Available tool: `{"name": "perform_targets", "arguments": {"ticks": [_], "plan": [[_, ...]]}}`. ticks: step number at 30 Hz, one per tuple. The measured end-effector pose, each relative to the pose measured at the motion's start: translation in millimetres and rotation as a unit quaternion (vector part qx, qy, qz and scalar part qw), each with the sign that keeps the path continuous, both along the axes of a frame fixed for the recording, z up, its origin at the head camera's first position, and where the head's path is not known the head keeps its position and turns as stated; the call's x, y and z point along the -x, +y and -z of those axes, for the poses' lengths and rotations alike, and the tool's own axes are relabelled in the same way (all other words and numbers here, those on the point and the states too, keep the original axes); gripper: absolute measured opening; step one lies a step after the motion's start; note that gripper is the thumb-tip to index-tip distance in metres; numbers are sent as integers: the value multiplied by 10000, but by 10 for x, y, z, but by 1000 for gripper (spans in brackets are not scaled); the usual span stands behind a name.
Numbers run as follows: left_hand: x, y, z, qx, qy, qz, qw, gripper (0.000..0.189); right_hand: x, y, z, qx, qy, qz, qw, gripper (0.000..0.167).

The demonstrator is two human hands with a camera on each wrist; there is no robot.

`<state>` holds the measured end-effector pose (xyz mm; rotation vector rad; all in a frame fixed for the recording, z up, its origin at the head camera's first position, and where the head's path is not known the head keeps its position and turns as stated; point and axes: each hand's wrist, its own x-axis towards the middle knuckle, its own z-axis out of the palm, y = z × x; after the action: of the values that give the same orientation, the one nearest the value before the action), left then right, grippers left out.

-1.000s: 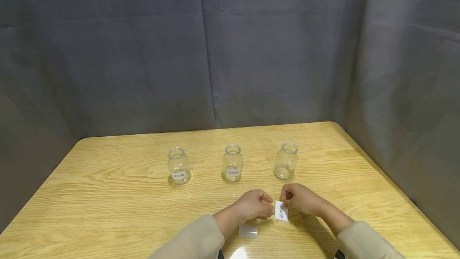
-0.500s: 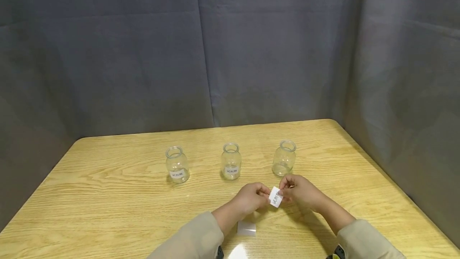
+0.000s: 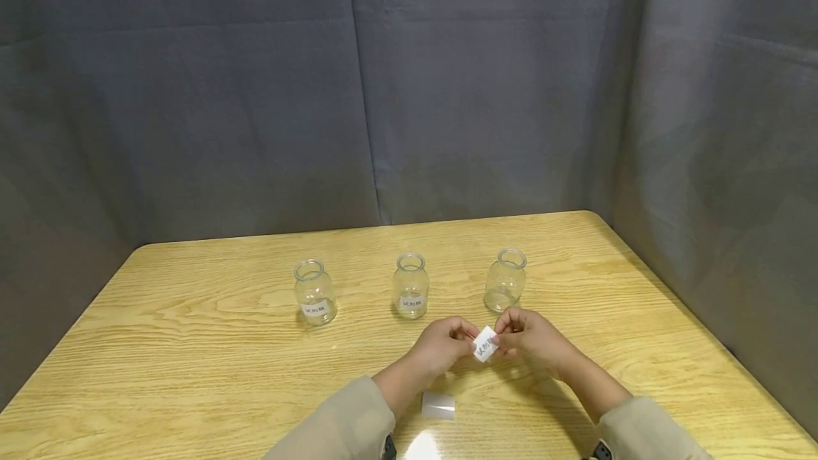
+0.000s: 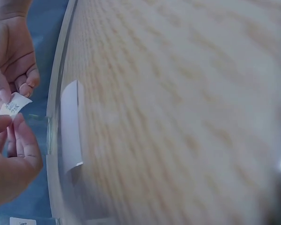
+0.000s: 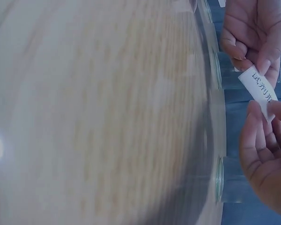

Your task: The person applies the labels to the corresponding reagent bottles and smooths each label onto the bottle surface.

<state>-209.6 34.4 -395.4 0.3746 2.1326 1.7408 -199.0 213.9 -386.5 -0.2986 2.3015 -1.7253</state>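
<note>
Between both hands, a small white sticker label (image 3: pixel 483 346) with black handwritten characters is held above the table. My left hand (image 3: pixel 441 348) pinches one end with thumb and fingertips. The opposite end is pinched by my right hand (image 3: pixel 535 343). In the right wrist view the label (image 5: pixel 257 86) bends slightly, its writing facing that camera, with the right thumb covering the last character. Just behind the hands stands a clear glass jar (image 3: pixel 505 282) with no label showing. A white slip of backing paper (image 3: pixel 438 406) lies near my left forearm, curling up in the left wrist view.
Two more glass jars stand in the same row, a middle jar (image 3: pixel 411 282) and a left jar (image 3: pixel 314 289), each with a white label low on its front. The wooden table (image 3: pixel 192 360) meets grey curtains (image 3: pixel 255 105) at the back and sides.
The right hand has lifted the label up from near the table. My left hand has moved in and taken the other end, and the label has tilted. Jars and backing paper stay put.
</note>
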Motion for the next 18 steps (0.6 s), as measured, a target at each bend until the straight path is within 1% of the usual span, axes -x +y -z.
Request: {"name": "perform_targets", "arguments": {"ticks": [3,8,15,18], "plan": [[-7,-6,2,-37,7,104,9999,12,-7,-2,4,-106,25,-122,9999,16],[-3,-14,4,-13,0,246,9997,12,-25,-14,3,-239,51,-293,9993,20],[-18,-51,-13,-82,-30,253,9996,14,-37,-53,13,-30,-25,-398,9992,25],[-24,-68,-20,-162,-64,243,9996,14,-48,-70,4,53,3,-525,9986,26]]}}
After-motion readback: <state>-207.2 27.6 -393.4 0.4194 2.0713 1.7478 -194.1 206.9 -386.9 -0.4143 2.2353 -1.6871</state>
